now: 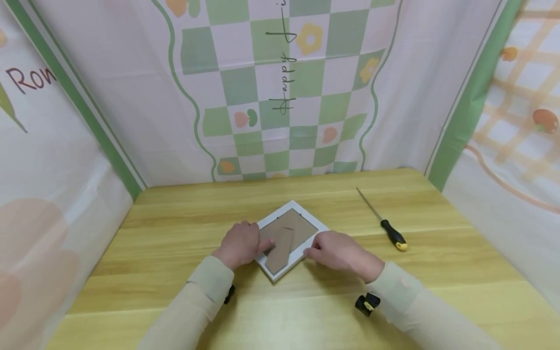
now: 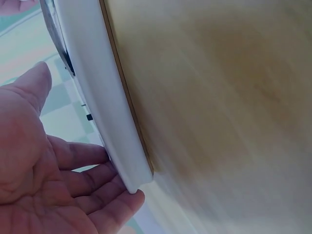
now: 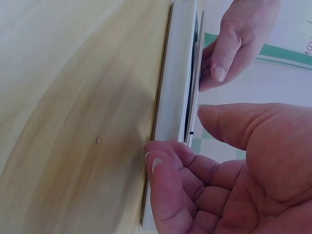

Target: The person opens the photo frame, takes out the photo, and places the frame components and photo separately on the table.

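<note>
A white picture frame (image 1: 274, 278) lies face down on the wooden table, turned cornerwise, with its brown backing board (image 1: 302, 228) and easel leg (image 1: 280, 251) on top. My left hand (image 1: 241, 244) holds its left side; the thumb reaches over the back, and in the left wrist view the fingers (image 2: 90, 180) bend against the edge near a corner. On the right side, my right hand (image 1: 336, 250) has its curled fingers (image 3: 168, 195) against the frame's edge, the thumb (image 3: 226, 122) raised beside the backing. Small dark tabs (image 2: 89, 117) stick out along the frame's inner edge.
To the right on the table (image 1: 175, 218) lies a screwdriver (image 1: 393, 235) with a black and yellow handle, its shaft pointing away. Printed curtains (image 1: 271, 87) hang behind the table and on both sides. Each wrist carries a small black camera (image 1: 367, 304).
</note>
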{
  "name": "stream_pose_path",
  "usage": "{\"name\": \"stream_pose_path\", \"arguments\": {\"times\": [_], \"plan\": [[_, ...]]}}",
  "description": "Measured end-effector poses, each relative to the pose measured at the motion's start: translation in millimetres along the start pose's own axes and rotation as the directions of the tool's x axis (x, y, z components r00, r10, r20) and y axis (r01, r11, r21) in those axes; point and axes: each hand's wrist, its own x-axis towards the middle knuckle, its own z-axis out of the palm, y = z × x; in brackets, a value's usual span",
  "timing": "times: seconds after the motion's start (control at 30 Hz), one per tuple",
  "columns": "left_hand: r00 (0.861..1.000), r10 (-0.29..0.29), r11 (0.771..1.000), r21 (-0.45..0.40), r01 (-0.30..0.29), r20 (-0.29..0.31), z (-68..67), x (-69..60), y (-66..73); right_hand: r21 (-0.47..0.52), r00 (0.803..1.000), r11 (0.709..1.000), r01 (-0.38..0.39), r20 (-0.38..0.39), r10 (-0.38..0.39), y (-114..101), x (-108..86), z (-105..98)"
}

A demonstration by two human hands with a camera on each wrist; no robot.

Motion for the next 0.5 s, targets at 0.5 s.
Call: {"name": "stream_pose_path", "arguments": {"times": [0.5], "plan": [[1.000,-0.016,1.000,-0.002,0.016,0.011,0.2,-11.8,9.0,0.009,0.999,0.999,-0.038,-0.019,0.038,7.2,0.2,-3.4]]}}
